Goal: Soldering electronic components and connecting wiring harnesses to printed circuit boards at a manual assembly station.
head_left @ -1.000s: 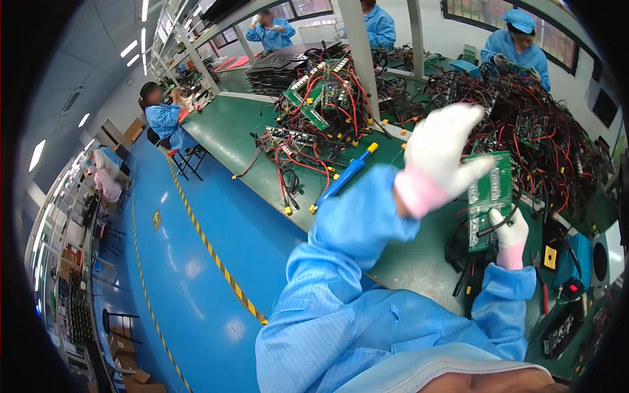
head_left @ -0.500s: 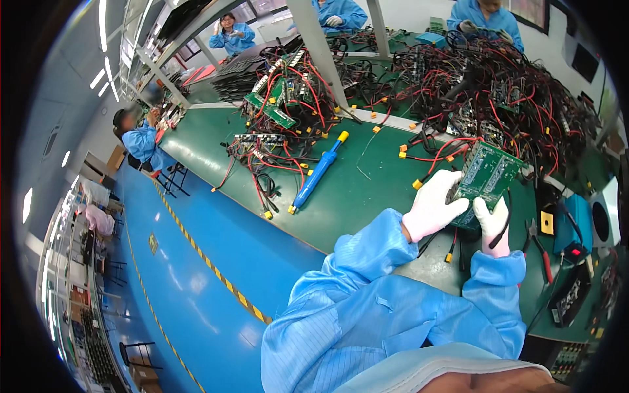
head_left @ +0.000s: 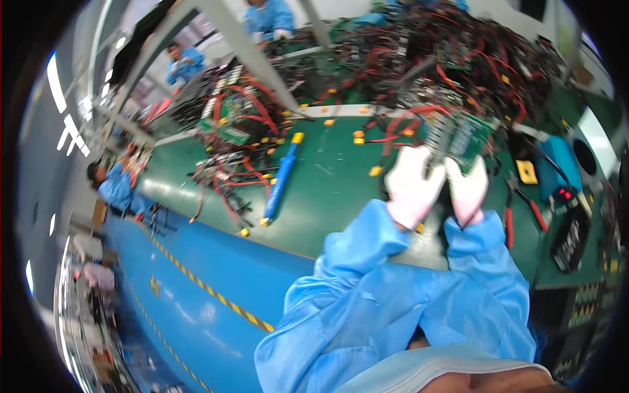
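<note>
Both gloved hands meet over the green workbench (head_left: pixel 327 190) and share one green circuit board (head_left: pixel 462 137), which stands up out of their grip at about 1 o'clock from the hands. The left hand (head_left: pixel 413 183) closes around the board's lower left edge, the right hand (head_left: pixel 468 190) grasps its lower right edge, and the two gloves sit just beside each other; motion blur hides the exact finger placement. A blue pen-shaped tool with a yellow tip (head_left: pixel 282 180) lies on the bench at 9 o'clock from the hands, well apart. A heap of red and black wired boards (head_left: pixel 458 59) fills the bench at 12 o'clock. Red-handled pliers (head_left: pixel 517 209) lie near, at 3 o'clock from the right hand, beside a blue device (head_left: pixel 553 170)
</note>
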Demonstrator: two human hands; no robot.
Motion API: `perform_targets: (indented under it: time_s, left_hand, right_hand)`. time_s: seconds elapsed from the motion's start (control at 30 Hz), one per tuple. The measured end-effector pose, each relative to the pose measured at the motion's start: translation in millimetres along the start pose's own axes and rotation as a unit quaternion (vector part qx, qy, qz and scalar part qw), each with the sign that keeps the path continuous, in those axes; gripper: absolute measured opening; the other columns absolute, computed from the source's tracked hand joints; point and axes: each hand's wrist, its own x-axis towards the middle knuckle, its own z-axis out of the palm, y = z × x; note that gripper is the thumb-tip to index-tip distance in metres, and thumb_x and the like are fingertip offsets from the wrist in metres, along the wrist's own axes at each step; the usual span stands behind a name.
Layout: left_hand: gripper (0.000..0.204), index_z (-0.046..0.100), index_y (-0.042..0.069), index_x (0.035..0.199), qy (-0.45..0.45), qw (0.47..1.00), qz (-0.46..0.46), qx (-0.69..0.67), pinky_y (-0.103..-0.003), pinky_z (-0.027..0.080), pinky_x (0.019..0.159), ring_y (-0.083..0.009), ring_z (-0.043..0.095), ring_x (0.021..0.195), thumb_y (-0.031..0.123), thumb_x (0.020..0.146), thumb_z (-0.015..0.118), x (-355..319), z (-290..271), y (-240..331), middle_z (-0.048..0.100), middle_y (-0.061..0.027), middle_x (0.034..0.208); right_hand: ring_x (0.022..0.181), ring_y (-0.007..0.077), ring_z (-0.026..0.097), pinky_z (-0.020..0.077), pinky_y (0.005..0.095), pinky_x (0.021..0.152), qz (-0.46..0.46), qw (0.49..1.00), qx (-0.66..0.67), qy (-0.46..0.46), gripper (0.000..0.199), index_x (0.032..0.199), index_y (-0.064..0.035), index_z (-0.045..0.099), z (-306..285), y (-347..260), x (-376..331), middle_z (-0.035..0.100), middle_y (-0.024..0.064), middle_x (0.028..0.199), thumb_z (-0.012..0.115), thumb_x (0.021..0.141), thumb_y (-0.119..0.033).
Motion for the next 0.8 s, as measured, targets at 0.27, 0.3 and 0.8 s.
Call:
perform_targets:
  time_s: [0.27, 0.3, 0.8]
  left_hand:
    - [0.038, 0.053, 0.002, 0.117, -0.100, 0.870, -0.206, -0.436, -0.026, 0.047, 0.079, -0.0137, 0.057, 0.088, 0.005, 0.082, 0.067, 29.6, -52.7, -45.5, 0.061, -0.0094, 0.108]
    - [0.036, 0.052, 0.003, 0.117, -0.083, 0.828, -0.213, -0.511, -0.026, 0.048, 0.078, -0.0138, 0.058, 0.086, 0.004, 0.083, 0.065, 31.0, -56.8, -50.7, 0.061, -0.0082, 0.104]
    - [0.032, 0.050, 0.004, 0.119, -0.007, 0.820, -0.199, -0.537, -0.027, 0.048, 0.081, -0.0146, 0.058, 0.085, 0.002, 0.089, 0.058, 28.0, -96.7, -80.2, 0.059, -0.0068, 0.101]
  right_hand:
    - [0.079, 0.0152, 0.060, 0.0478, 0.0255, 0.074, 0.070, 0.968, 0.232, -0.068, 0.035, 0.113, -0.0016, 0.060, -51.7, -17.5, 32.7, 0.065, 0.0074, 0.095, 0.066, 0.088, -0.025]
    - [0.080, 0.0158, 0.061, 0.0492, 0.0282, 0.076, 0.101, 0.926, 0.349, -0.102, 0.033, 0.115, -0.0030, 0.060, -60.3, -8.6, 41.8, 0.065, 0.0069, 0.097, 0.063, 0.091, -0.026]
    - [0.100, 0.0198, 0.064, 0.0517, 0.0373, 0.092, 0.141, 0.640, 0.696, -0.294, 0.028, 0.118, -0.0091, 0.059, -76.4, -31.2, 49.1, 0.064, 0.0066, 0.112, 0.059, 0.096, -0.027]
